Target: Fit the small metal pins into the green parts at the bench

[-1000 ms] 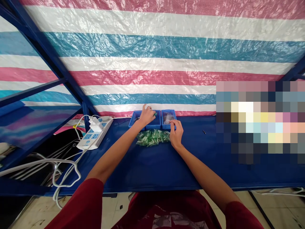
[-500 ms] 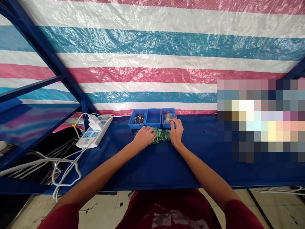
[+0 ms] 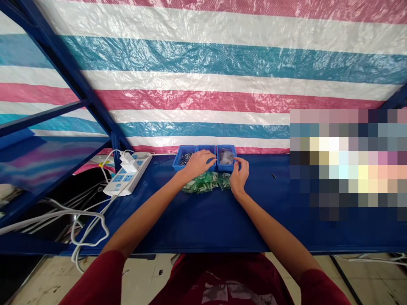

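Three blue bins (image 3: 179,168) along table's (image 3: 206,224) back edge | green packets (image 3: 206,185) piled just in front | left hand (image 3: 199,164) over middle bin (image 3: 206,148), right hand (image 3: 241,173) beside right bin (image 3: 225,168), fingers bent | grips: cannot tell

Person's left arm (image 3: 149,212): extended forward, slanting inward.
Left grip (image 3: 200,163): back upward, fingers bent and pointing rightward.
Right arm (image 3: 274,231): extended forward, slanting inward.
Right grip (image 3: 241,174): fingers curled, thumb near the index finger.
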A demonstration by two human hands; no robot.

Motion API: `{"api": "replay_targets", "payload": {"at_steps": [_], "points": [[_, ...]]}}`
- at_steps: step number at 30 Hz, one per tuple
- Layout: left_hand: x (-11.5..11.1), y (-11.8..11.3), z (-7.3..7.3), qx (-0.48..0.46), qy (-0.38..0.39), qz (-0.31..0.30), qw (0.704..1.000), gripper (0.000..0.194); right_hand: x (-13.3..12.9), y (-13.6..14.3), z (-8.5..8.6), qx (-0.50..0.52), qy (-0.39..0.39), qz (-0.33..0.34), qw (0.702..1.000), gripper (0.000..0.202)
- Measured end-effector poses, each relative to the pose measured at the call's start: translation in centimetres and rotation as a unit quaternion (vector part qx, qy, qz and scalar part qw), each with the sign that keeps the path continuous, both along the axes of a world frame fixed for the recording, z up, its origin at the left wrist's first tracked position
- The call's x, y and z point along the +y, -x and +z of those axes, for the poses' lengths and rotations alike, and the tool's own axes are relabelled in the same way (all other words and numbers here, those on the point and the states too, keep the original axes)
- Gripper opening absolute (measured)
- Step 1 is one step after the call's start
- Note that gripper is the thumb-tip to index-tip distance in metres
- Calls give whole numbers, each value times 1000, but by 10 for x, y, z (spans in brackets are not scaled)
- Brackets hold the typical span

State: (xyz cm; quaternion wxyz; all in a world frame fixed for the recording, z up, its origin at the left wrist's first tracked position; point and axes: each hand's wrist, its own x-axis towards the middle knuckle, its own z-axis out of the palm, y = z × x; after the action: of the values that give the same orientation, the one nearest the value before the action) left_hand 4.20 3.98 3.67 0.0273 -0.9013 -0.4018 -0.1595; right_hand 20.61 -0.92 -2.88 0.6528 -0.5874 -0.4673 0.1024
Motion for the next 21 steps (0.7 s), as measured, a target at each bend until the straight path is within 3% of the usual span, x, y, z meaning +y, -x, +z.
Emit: {"api": "replay_targets", "payload": {"at_steps": [4, 9, 15, 21], "points": [[43, -28, 7, 40, 58, -96, 993, 36, 4, -3, -8, 47, 29, -25, 998, 26], [76, -59, 6, 139, 155, -141, 968, 71, 8, -7, -14, 59, 43, -11, 997, 28], [90, -72, 3, 181, 209, -134, 952, 85, 11, -9, -20, 38, 39, -12, 998, 29], [86, -68, 4, 156, 191, -158, 956, 78, 12, -7, -23, 34, 23, -20, 999, 29]]}}
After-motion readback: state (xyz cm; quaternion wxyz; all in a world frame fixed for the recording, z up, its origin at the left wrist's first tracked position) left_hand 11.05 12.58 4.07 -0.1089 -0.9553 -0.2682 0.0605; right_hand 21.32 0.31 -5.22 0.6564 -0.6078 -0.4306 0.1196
